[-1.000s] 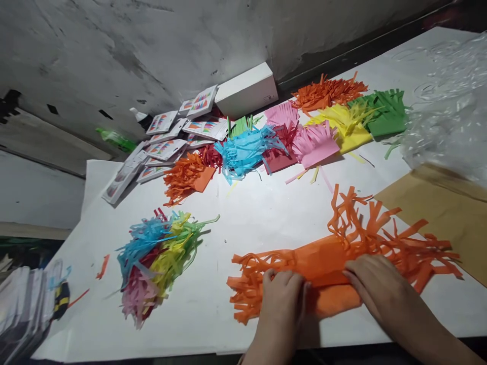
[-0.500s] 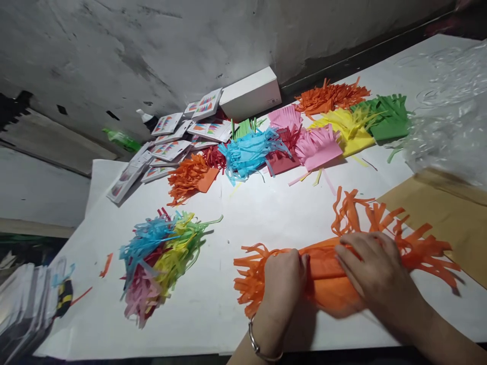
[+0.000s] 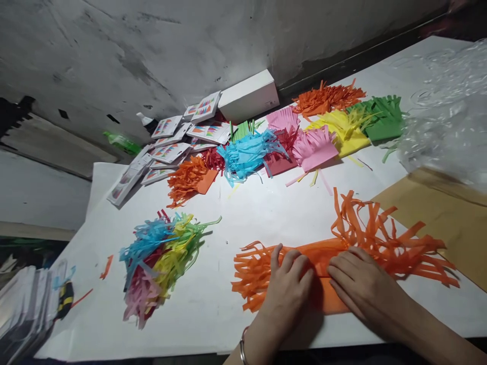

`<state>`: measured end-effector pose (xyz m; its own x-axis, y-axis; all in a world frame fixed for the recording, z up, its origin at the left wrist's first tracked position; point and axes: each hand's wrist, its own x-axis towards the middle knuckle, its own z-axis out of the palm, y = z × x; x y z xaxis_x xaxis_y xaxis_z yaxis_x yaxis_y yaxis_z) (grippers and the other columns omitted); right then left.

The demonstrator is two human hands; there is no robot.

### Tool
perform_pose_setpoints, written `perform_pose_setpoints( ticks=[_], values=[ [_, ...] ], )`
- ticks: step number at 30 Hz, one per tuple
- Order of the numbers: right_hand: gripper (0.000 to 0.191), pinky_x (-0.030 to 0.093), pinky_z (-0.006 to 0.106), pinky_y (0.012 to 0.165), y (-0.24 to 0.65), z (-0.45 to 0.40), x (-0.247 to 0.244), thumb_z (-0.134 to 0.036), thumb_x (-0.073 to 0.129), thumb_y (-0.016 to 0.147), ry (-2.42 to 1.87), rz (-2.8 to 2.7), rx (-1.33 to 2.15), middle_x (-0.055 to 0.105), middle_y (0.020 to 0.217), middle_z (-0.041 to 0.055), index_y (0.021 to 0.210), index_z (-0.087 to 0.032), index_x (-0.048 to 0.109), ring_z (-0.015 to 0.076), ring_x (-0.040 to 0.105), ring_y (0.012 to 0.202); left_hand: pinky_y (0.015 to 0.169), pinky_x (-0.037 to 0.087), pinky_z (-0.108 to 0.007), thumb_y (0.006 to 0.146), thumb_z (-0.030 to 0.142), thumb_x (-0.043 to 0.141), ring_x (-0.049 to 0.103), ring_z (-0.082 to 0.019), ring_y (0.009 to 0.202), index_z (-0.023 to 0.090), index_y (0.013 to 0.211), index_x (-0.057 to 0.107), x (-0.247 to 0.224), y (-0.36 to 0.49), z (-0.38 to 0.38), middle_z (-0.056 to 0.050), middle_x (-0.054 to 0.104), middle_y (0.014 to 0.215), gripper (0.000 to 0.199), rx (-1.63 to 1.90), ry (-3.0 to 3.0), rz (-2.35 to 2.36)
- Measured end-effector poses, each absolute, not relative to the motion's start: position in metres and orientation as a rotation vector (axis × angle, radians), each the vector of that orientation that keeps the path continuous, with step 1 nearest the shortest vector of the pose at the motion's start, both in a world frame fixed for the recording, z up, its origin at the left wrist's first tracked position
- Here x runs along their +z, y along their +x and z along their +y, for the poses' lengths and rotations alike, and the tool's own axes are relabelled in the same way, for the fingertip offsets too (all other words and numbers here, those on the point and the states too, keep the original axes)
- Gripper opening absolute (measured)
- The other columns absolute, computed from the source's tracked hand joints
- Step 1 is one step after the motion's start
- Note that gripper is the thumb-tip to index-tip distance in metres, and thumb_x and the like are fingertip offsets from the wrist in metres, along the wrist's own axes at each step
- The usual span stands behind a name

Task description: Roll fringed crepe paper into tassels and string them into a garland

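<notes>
An orange fringed tissue-paper sheet [image 3: 321, 261] lies across the table in front of me, with cut strips fanning out at both ends. My left hand [image 3: 291, 284] is on its left part, fingers curled over the paper and one finger lifted. On the right part, my right hand [image 3: 361, 289] has its fingers bent together on the paper's middle band. Both thumbs are hidden. A crease runs along the sheet between the hands. Further left lies a bunch of multicoloured tissue tassels [image 3: 155, 263], in blue, yellow, green, pink and red.
Fringed tissue bundles, including a blue one [image 3: 249, 154] and a yellow one [image 3: 344, 132], line the back. Printed packets [image 3: 171, 152] and a white box [image 3: 249, 96] stand by the wall. At right are clear plastic [image 3: 449, 121] and brown paper [image 3: 429, 213]. Stacked packs [image 3: 26, 304] sit at left.
My left hand has loosened from a tight fist and spread over the paper, one finger raised. My right hand has shifted slightly left and down. The orange sheet lies flatter, its right strips more spread.
</notes>
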<state>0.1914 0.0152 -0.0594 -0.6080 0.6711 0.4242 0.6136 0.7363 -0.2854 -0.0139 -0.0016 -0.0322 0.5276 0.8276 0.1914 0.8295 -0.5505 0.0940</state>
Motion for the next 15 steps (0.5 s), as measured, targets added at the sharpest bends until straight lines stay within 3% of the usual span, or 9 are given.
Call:
perform_pose_setpoints(
  ticks=[4, 10, 15],
  values=[
    [0.033, 0.035, 0.046, 0.099, 0.189, 0.012, -0.057, -0.005, 0.036, 0.092, -1.003, -2.470, 0.001, 0.066, 0.087, 0.0079, 0.101, -0.014, 0.067, 0.0223, 0.057, 0.086, 0.115, 0.024, -0.053, 0.090, 0.007, 0.053, 0.058, -0.018, 0.096, 0.021, 0.089, 0.062, -0.035, -0.014, 0.000, 0.000, 0.067, 0.089, 0.016, -0.438, -2.764, -1.478],
    [0.036, 0.033, 0.047, 0.103, 0.195, 0.007, -0.059, -0.005, 0.034, 0.092, -0.907, -2.415, -0.065, 0.069, 0.093, 0.0104, 0.100, -0.013, 0.068, 0.0240, 0.059, 0.094, 0.113, 0.023, -0.050, 0.092, 0.009, 0.053, 0.058, -0.017, 0.097, 0.021, 0.094, 0.063, -0.038, -0.018, -0.007, 0.001, 0.068, 0.091, 0.016, -0.546, -2.775, -1.469],
    [0.037, 0.029, 0.049, 0.107, 0.208, 0.003, -0.074, -0.003, 0.035, 0.089, -0.922, -2.382, 0.023, 0.070, 0.104, 0.0106, 0.104, -0.015, 0.067, 0.0257, 0.057, 0.108, 0.110, 0.029, -0.052, 0.088, 0.025, 0.066, 0.058, -0.022, 0.104, 0.026, 0.104, 0.066, -0.049, -0.021, -0.025, -0.002, 0.070, 0.102, 0.016, -0.570, -2.708, -1.569]
  ],
)
